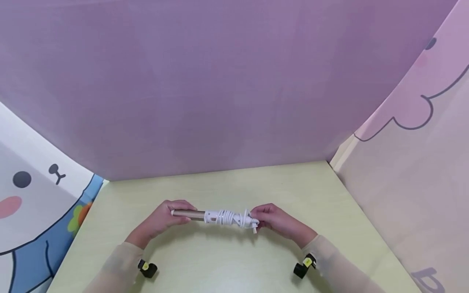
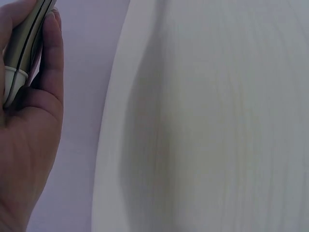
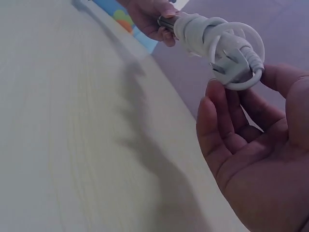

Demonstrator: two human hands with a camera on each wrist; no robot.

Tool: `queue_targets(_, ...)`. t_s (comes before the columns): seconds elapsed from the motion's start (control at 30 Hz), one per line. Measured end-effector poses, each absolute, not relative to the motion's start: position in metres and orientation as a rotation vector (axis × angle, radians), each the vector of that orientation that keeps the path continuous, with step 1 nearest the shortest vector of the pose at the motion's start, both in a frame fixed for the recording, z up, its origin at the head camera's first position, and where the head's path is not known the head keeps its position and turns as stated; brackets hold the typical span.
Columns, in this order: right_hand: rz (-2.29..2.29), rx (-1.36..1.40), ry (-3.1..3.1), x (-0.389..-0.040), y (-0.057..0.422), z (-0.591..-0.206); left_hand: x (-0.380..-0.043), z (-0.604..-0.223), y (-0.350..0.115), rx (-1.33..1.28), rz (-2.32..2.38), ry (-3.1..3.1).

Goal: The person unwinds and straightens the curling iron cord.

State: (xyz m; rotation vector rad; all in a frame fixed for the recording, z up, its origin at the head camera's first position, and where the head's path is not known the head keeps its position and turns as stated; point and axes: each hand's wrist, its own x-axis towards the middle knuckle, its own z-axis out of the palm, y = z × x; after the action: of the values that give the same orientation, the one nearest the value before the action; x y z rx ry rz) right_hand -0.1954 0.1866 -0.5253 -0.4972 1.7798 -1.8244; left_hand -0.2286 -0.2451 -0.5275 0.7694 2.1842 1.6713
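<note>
A hair straightener (image 1: 198,215) with a gold barrel and white handle is held level above the table. Its white power cord (image 1: 226,217) is wound in several loops round the handle. My left hand (image 1: 165,219) grips the gold end between thumb and fingers; the white tip (image 2: 14,79) shows in the left wrist view. At the other end, my right hand (image 1: 280,221) pinches the cord by its plug (image 3: 235,67), whose metal prongs point away from the palm. The right fingertips are partly hidden behind the plug.
Beneath both hands lies a pale wood-grain table (image 1: 227,260). A purple cloth panel (image 1: 227,89) stands along its back edge. Printed panels flank it, one with a cartoon face (image 1: 33,195) at left, one pink and cream (image 1: 414,162) at right.
</note>
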Motion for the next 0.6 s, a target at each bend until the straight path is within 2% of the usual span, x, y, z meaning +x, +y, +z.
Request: queue_targets(0.6,-1.894,-0.439,1.942,-0.189,0.169,-0.526,-0.231,-0.525,-0.252,0.869,1.620,2.139)
